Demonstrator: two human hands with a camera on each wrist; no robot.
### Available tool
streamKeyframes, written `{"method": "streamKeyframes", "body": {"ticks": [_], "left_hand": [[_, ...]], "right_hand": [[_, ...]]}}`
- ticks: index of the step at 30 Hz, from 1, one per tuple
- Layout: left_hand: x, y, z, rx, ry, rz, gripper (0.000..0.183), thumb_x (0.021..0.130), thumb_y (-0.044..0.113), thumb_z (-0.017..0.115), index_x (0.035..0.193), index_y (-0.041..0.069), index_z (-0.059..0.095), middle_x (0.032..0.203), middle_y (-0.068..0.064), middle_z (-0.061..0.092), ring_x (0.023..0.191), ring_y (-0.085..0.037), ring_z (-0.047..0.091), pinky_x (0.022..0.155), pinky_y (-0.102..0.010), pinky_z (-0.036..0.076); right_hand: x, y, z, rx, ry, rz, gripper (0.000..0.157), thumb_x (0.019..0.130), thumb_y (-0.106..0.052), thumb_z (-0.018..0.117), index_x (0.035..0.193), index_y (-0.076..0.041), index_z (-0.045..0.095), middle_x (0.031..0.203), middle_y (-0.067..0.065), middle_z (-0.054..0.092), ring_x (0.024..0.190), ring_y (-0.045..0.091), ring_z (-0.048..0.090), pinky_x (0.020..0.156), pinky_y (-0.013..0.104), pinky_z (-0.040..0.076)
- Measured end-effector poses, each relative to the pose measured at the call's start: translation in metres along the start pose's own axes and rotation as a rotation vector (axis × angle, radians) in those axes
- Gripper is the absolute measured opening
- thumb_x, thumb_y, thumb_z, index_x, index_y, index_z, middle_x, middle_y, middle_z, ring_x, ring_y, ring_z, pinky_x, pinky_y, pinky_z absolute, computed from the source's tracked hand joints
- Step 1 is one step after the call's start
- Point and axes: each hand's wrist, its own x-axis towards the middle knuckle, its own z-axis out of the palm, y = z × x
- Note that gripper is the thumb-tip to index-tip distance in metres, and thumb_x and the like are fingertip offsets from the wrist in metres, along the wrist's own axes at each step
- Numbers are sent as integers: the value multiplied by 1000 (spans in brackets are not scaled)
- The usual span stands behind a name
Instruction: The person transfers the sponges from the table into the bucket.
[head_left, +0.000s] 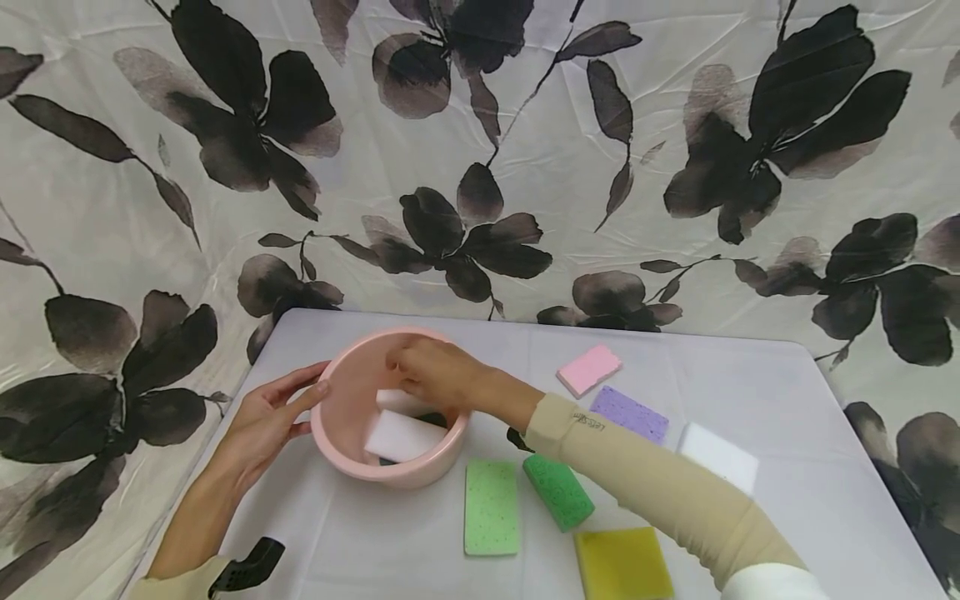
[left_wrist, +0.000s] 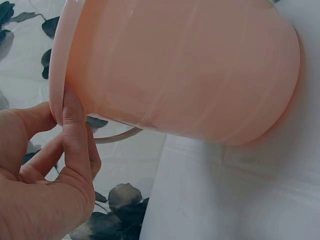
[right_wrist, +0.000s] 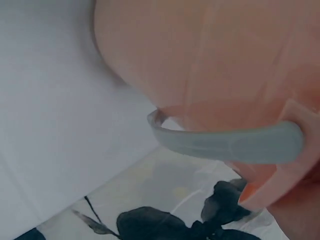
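A pink bucket with a grey handle stands upright at the left of the table. My left hand pinches its rim at the left side, thumb and finger on either side of the lip in the left wrist view. My right hand reaches over the rim into the bucket with bent fingers; its fingertips and anything between them are hard to make out. Inside lie a white sponge, another white block behind it, and something dark, mostly covered.
Right of the bucket lie a light green sponge, a dark green sponge, a yellow sponge, a pink sponge, a purple sponge and a white sponge. A floral cloth hangs behind the table.
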Motion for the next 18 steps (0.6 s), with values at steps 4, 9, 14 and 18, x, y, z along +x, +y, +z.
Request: {"method": "streamKeyframes", "body": {"ticks": [4,9,14,18], "left_hand": [[0,-1,0,-9,3,7,74,98,45,69,156,7,44,157,-14,40,104,2,61,83,-24,59],[-1,-1,0,-11,6,7,74,98,45,69,156,7,43,157,-14,40,103,3,61,84,-24,59],[0,0,0,-5,6,3,75,98,46,68,157,8,42,158,-15,39,103,4,61,84,-23,58],[0,0,1,-3,5,0,75,98,46,68,157,8,42,159,-15,39,104,4,61,84,-23,58]], "right_hand": [[-8,2,-7,135,38,6,26,97,-2,68,123,2,67,112,14,69,98,22,65,87,28,54],[-16,5,-14,272,72,17,25,96,3,66,121,5,66,109,17,70,94,22,66,87,31,58],[-25,10,-19,331,108,13,22,96,2,67,118,2,67,105,13,70,93,18,66,84,27,58],[-33,13,-23,382,153,-2,21,95,0,69,116,1,68,103,12,71,92,16,66,84,31,59]]}}
